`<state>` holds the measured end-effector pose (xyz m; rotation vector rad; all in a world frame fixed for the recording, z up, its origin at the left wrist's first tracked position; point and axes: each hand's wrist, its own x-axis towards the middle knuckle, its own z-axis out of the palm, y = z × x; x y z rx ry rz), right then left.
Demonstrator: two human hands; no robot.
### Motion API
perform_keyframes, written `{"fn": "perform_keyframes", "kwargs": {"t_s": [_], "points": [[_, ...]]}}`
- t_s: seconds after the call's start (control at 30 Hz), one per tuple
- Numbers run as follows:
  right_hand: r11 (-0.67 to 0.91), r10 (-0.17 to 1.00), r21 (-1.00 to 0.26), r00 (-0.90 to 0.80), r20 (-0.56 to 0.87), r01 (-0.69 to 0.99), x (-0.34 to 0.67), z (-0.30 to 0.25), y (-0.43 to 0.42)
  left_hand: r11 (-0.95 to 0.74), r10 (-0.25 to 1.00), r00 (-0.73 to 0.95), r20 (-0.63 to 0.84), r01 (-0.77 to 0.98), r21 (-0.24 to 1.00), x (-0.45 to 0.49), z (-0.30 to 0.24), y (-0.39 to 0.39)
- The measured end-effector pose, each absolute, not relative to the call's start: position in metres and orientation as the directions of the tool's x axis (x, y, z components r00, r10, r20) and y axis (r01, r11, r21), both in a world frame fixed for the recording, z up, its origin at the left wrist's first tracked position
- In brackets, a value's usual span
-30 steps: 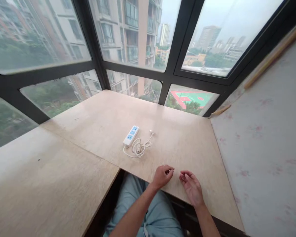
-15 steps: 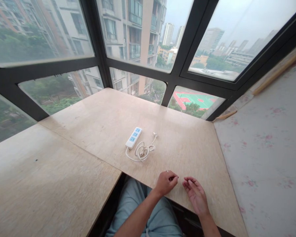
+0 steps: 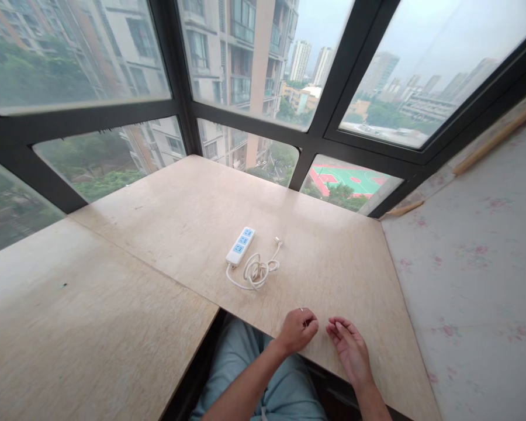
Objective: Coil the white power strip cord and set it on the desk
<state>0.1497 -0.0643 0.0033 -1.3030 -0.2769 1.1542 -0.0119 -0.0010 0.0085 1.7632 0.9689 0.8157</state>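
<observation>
Near the front edge of a pale surface [image 3: 342, 257], the left hand [image 3: 298, 330] and the right hand [image 3: 349, 348] were close to each other but did not touch. The left hand had its fingers curled in, with the thumb near the pointing finger. The right hand showed part of its palm; its fingers were bent, with the thumb close to their tips. I could not tell if either hand was pinching something small.

Past the hands and to the left, a white power strip [image 3: 240, 247] lay flat on the surface. It had three blue squares in a row on top. Its white cord [image 3: 258, 272] came out of the near end and lay in messy loops just beside it, on the right. The plug [image 3: 278, 240] lay at the cord's other end, past the loops.

A tiny dark speck [image 3: 63, 285], too small to name, sat on the left part of the surface. Below the hands, light blue pants [image 3: 239, 344] showed by the edge. On the right stood a pale wall [image 3: 473, 304] with pink flowers [image 3: 481, 249]. Behind the surface were dark window frames [image 3: 182, 99], and outside were tall buildings [image 3: 254, 52], green trees [image 3: 342, 197] and a red and green court [image 3: 368, 182].
</observation>
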Motion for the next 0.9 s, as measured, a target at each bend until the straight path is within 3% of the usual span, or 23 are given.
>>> {"fn": "perform_keyframes", "kwargs": {"t_s": [0.3,0.57,0.9], "points": [[-0.207,0.766,-0.858,0.468,-0.441,-0.470,0.139,0.013,-0.055,-0.389,0.782,0.602,0.163,0.266,0.882,-0.022,0.000,-0.007],[-0.212,0.787,-0.867,0.447,-0.425,-0.451,0.130,0.017,-0.051,-0.050,0.896,0.444,0.018,0.061,0.997,-0.064,0.021,-0.019],[-0.227,0.792,-0.866,0.434,-0.430,-0.445,0.129,0.016,-0.048,0.051,0.973,0.209,-0.094,0.202,0.978,-0.119,0.041,-0.016]]}}
